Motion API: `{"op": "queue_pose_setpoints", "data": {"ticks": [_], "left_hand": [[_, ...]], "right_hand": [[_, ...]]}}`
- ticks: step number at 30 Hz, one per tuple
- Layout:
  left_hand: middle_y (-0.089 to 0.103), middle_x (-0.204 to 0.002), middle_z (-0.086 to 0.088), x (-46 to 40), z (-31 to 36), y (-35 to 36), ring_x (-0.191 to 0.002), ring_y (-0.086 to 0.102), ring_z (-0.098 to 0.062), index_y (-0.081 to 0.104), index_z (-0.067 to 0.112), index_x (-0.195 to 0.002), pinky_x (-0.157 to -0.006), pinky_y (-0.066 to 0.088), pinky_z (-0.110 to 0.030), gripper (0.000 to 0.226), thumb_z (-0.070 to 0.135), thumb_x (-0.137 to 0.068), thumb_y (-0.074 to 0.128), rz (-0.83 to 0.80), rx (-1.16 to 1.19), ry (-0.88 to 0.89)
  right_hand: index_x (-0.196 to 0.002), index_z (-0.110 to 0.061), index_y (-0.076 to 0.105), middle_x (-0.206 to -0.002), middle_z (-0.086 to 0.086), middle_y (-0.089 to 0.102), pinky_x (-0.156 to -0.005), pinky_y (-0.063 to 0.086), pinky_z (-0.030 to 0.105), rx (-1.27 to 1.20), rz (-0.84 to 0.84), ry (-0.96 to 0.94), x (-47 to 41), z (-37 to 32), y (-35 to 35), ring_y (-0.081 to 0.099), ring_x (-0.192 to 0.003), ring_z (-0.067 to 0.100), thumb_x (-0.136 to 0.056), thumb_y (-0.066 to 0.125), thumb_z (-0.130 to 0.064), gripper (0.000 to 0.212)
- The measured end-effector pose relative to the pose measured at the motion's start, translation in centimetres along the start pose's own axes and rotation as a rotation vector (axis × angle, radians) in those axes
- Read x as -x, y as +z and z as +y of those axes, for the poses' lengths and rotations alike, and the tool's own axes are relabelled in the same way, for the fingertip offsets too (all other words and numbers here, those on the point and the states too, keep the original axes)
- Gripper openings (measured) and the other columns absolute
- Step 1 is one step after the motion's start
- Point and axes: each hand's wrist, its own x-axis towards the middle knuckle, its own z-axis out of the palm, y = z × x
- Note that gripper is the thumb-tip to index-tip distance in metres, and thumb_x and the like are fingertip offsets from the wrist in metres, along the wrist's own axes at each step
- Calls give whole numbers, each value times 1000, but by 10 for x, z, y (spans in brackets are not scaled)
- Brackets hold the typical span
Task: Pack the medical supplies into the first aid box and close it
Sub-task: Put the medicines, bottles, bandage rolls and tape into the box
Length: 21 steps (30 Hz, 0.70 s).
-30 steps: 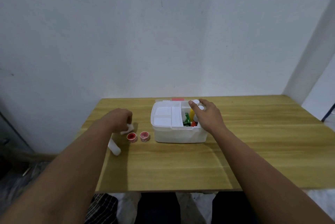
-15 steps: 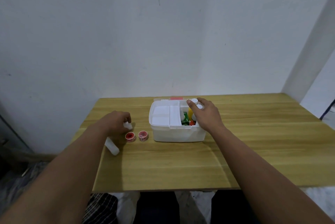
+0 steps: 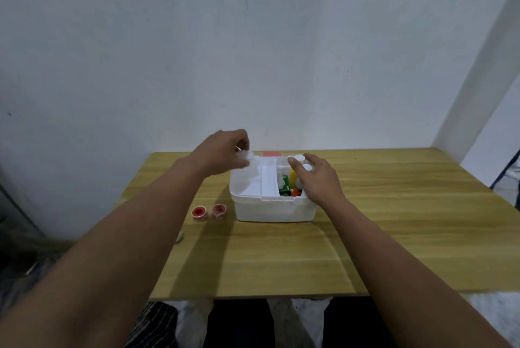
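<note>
Pale, stained wall stands behind the light wooden bench (image 3: 394, 235), on which the white plastic first aid box (image 3: 274, 211) sits open near the far edge. A white inner tray (image 3: 254, 181) covers its left half; the right half shows a green packet (image 3: 286, 187), a yellow bottle (image 3: 293, 176) and something orange-red that is too small to identify. A pink object (image 3: 271, 154) behind the box is mostly hidden. The left hand (image 3: 225, 154) is blurred above the box's far left corner, its fingers pinched on a small white item (image 3: 247, 156) whose shape cannot be made out. The right hand (image 3: 316, 178) lies over the right compartment, fingers loosely spread around white bottle caps (image 3: 300, 158), hiding what lies beneath. Two small red-and-white tape rolls (image 3: 209, 212) lie on the bench just left of the box. A white object (image 3: 179, 236) pokes out from under the left forearm, mostly covered. Half a second earlier the left hand was down on the bench beside the rolls; it has since risen to the box with the item.
</note>
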Motion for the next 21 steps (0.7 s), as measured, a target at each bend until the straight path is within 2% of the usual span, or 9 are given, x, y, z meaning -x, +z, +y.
{"op": "queue_pose_setpoints", "data": {"ticks": [6,9,12,14,16,19,21], "left_hand": [[65,-94,7,-12,5,24,-92,60,-18,69,20,-98,-74,49,-31,16,25,-85,76,-161,-262,29],[67,-97,6,-14,5,23,-94,61,-17,73,18,-103,-74,46,-28,19,27,-86,76,-177,-243,20],[71,-108,4,-11,2,18,-99,65,-14,75,19,-109,-84,53,-31,26,29,-85,80,-156,-134,-2],[69,-113,4,-3,-4,11,-103,64,-13,74,22,-113,-89,54,-35,28,30,-87,78,-84,-49,-29],[69,-115,6,11,-14,1,-106,64,-12,73,24,-113,-91,53,-35,23,27,-91,73,37,-16,-48],[72,-112,4,41,-44,-13,-104,66,-12,74,23,-110,-89,54,-36,23,14,-90,65,102,-39,-101],[73,-111,3,68,-68,-20,-100,67,-13,74,24,-107,-89,55,-37,28,8,-88,63,15,-88,-182]], "right_hand": [[-149,-18,52,-152,5,52,-109,41,39,-10,-13,2,1,1,-2,50,-138,25,-91,58,-68,76],[-149,-18,53,-151,5,52,-108,41,38,-16,-13,-5,0,3,-2,50,-137,25,-91,58,-68,77],[-148,-17,53,-151,6,53,-107,42,39,-9,-12,-11,-2,4,-1,52,-135,26,-91,58,-68,77],[-148,-15,54,-150,7,54,-105,43,39,-6,-12,-17,-2,3,-1,54,-133,27,-92,58,-66,76],[-148,-15,54,-148,7,56,-98,43,35,-6,-11,-22,0,1,-1,59,-124,24,-93,59,-64,74],[-147,-13,54,-128,-1,62,-89,39,28,-34,-16,-14,3,-2,-3,59,-84,2,-95,60,-59,69],[-146,-13,56,-130,1,64,-90,39,28,-26,-20,-20,3,-3,-4,62,-88,8,-95,61,-59,69]]}}
